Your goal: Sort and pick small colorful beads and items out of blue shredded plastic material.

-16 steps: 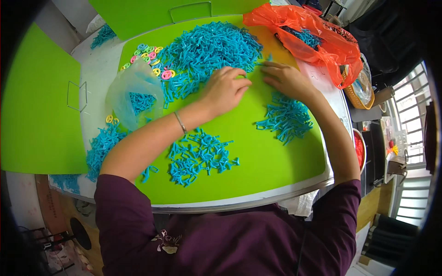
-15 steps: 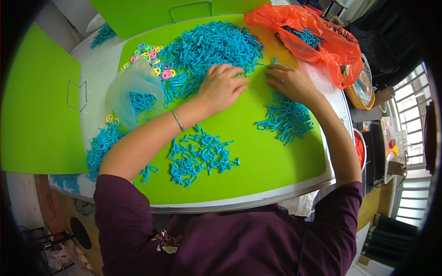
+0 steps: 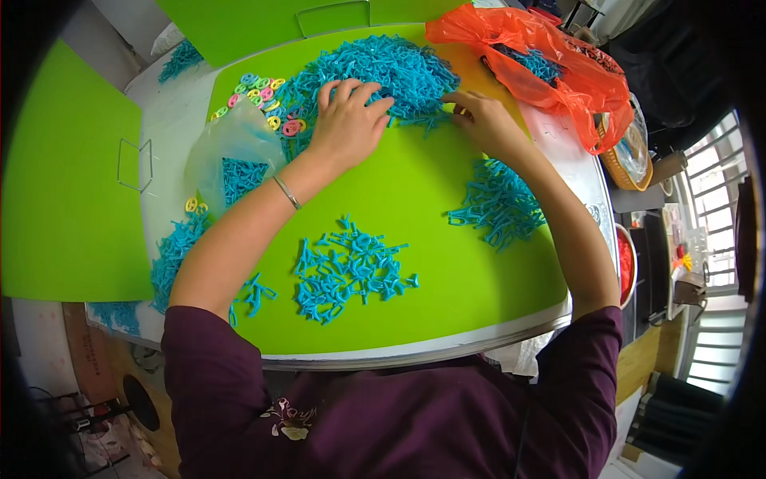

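A large heap of small blue plastic Y-shaped pieces [image 3: 391, 68] lies on the green board [image 3: 431, 307] at the far side. My left hand [image 3: 348, 124] rests on the heap's near left edge, open, fingers spread over the pieces. At the heap's right edge, my right hand [image 3: 488, 124] touches the pieces with its fingers bent and apart; nothing shows held in it. A smaller blue pile [image 3: 499, 203] lies below my right wrist. Nearer to me is a loose cluster of blue pieces [image 3: 351, 271]. Colourful oval rings [image 3: 259, 96] lie left of the heap.
A clear plastic bag [image 3: 231, 148] with blue pieces stands left of my left forearm. More blue pieces [image 3: 177, 255] lie along the board's left edge. An orange-red bag [image 3: 550, 88] sits at the far right, near a wicker basket [image 3: 626, 164]. Green panels [image 3: 72, 184] stand left and behind.
My left hand has moved left and away from me onto the heap. My right hand has shifted left and farther away, to the heap's right edge.
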Tool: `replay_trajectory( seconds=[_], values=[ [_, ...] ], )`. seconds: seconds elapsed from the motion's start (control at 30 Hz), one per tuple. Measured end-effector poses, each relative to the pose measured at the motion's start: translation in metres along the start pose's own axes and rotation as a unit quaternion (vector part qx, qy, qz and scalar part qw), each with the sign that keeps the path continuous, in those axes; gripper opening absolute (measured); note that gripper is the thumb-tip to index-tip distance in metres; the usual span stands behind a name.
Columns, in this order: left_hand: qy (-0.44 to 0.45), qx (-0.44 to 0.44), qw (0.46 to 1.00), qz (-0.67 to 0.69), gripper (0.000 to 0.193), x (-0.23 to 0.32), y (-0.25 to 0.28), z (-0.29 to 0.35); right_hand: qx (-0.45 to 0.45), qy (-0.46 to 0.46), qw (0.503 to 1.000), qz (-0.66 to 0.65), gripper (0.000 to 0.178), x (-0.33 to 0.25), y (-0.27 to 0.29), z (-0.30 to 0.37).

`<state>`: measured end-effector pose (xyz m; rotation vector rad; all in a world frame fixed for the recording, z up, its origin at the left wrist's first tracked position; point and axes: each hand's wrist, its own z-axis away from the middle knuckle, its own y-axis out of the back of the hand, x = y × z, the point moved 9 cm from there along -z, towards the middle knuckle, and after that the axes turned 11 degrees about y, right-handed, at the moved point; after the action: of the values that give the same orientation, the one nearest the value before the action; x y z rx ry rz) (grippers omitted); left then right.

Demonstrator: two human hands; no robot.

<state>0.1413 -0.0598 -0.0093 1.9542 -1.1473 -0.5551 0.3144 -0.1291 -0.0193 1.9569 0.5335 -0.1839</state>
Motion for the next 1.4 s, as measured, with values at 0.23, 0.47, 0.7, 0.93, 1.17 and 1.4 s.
replay_trajectory(
  seconds=[0.23,0.47,0.7,0.93,1.17,1.4],
  values=[
    [-0.071,-0.013,0.996,0.061,0.035,0.048,-0.005,0.009,0.027,-0.123,0.991,-0.037,0.03,0.012,0.025,0.025],
    [-0.078,-0.116,0.984,0.112,0.031,0.044,0.016,0.03,0.0,0.077,0.997,-0.032,0.031,-0.033,0.006,0.01],
    [0.068,-0.103,0.985,0.118,0.03,0.017,0.029,0.031,0.034,0.12,0.985,0.12,0.026,-0.049,0.008,0.016],
    [0.114,-0.09,0.977,0.154,0.027,0.017,0.041,0.027,-0.028,-0.089,0.996,0.014,0.015,-0.026,0.025,0.025],
    [0.096,-0.256,0.933,0.235,0.027,0.044,0.027,0.053,-0.142,-0.084,0.986,-0.023,0.018,-0.037,0.013,0.026],
    [0.033,-0.317,0.905,0.281,0.018,0.074,0.02,0.057,-0.111,0.014,0.994,-0.011,0.02,-0.038,-0.006,0.027]
  ],
)
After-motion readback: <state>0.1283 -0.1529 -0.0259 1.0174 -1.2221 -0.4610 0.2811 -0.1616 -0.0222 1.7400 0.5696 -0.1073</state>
